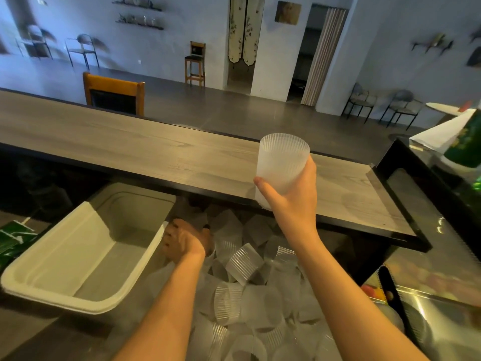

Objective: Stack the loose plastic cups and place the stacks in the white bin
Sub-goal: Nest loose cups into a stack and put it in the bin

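Note:
My right hand point(291, 196) holds a stack of ribbed translucent cups point(282, 162) upright above the counter edge, fingers and thumb wrapped round its lower part. My left hand point(182, 241) reaches down into a pile of loose ribbed cups point(244, 264) lying on the lower worktop, its fingers curled among them; whether it grips a cup is hidden. The white bin point(86, 303) sits to the left of the pile, and nothing shows inside it.
A grey wooden bar counter point(130, 142) with a black edge runs across above the bin and cups. A green box point(15, 238) lies left of the bin. At right stand a black-framed case point(406, 178) and a steel surface. Chairs stand beyond.

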The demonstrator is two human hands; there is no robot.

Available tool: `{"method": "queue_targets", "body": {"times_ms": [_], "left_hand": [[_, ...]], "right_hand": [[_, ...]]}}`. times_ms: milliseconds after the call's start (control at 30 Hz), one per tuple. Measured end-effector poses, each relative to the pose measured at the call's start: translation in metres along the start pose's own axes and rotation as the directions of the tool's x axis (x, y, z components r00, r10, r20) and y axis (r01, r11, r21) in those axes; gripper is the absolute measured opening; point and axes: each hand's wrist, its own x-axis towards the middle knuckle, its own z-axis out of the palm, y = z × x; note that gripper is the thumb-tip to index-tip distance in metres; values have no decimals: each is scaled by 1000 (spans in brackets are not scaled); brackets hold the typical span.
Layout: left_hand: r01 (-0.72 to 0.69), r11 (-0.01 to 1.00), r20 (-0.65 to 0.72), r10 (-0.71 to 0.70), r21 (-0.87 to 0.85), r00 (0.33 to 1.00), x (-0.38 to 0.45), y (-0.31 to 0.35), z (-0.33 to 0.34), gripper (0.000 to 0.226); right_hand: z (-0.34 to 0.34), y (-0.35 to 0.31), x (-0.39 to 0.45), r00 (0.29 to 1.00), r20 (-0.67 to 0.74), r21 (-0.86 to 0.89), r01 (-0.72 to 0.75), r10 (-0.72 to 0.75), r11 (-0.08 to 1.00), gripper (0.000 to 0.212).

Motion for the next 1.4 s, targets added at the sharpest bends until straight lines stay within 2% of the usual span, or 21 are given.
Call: {"method": "queue_targets", "body": {"times_ms": [167, 300, 400, 500, 600, 800, 933, 1067, 1133, 1267, 1400], "left_hand": [[1, 990, -37, -6, -142, 999, -1, 0, -4, 73], [-14, 971, 1, 15, -240, 1000, -7, -1, -13, 88], [-25, 959, 26, 33, -282, 999, -18, -1, -24, 99], [2, 946, 38, 11, -323, 999, -30, 0, -36, 83], [-12, 884, 15, 22, -467, 1000, -42, -8, -48, 68], [-120, 726, -1, 162, -677, 987, -82, -35, -76, 52], [-118, 576, 35, 248, -809, 968, -106, -44, -93, 57], [-36, 460, 148, 357, -887, 922, -119, -45, -102, 102], [-15, 438, 195, 431, -899, 881, -125, -41, -105, 112], [-48, 467, 266, 582, -883, 768, -137, -40, -108, 87], [-100, 514, 315, 656, -852, 686, -149, -46, -111, 69]], "right_hand": [[-17, -6, -11, 1000, -6, 12, 12, -12, 1000, 90], [-41, -18, -21, 997, -64, 21, 47, -46, 999, 85], [-59, -26, -29, 997, -58, 17, 53, -52, 998, 85], [-71, -30, -44, 999, 23, -8, 47, -47, 999, 82], [-80, -32, -65, 990, 138, -18, 44, -41, 999, 81], [-93, -35, -114, 956, 293, -68, 41, -20, 997, 75], [-95, -33, -142, 925, 379, -122, 32, 16, 992, 72], [-90, -30, -165, 901, 419, -147, -51, 109, 988, 66], [-88, -31, -175, 886, 439, -169, -83, 151, 982, 64], [-82, -35, -189, 877, 430, -222, -128, 215, 967, 71], [-73, -41, -203, 875, 424, -247, -134, 231, 960, 75]]}}
